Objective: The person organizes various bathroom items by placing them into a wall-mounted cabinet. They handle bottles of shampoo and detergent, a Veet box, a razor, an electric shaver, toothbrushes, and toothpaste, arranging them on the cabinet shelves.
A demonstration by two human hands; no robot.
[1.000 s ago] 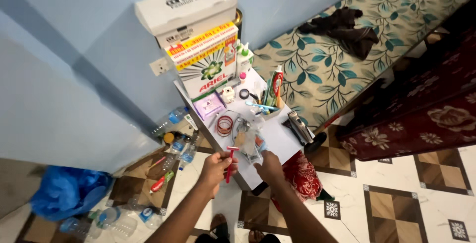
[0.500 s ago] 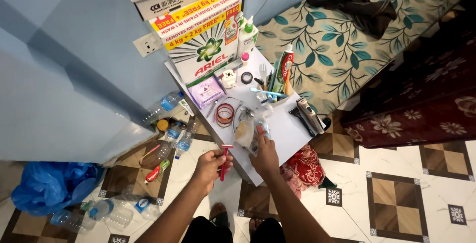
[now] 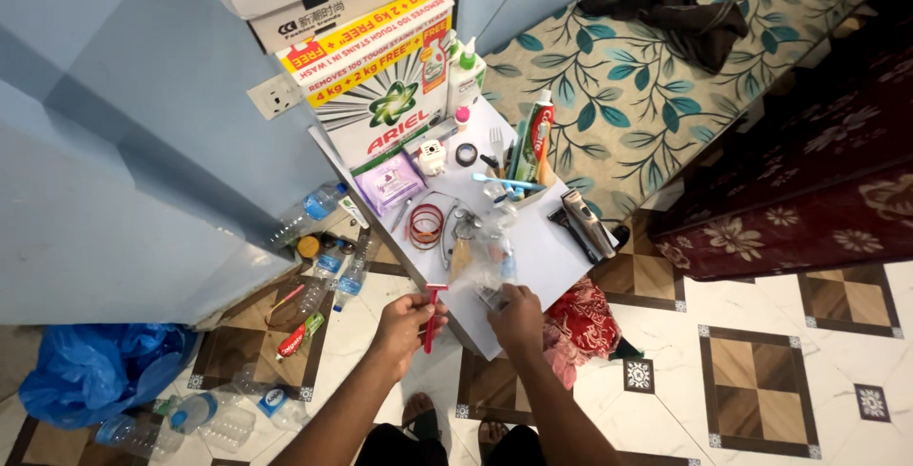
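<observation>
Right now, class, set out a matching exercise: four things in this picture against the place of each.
1 red razor
2 clear plastic bag
3 blue bag
4 dark cloth

A on the leaf-patterned bed
B in the left hand
C on the floor, far left
D under the right hand, on the white table

1-B, 2-D, 3-C, 4-A

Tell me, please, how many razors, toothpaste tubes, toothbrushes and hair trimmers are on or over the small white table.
Razor, red, in the left hand: 1
Toothpaste tube: 1
Toothbrush, blue: 1
Hair trimmer: 1
Total: 4
</observation>
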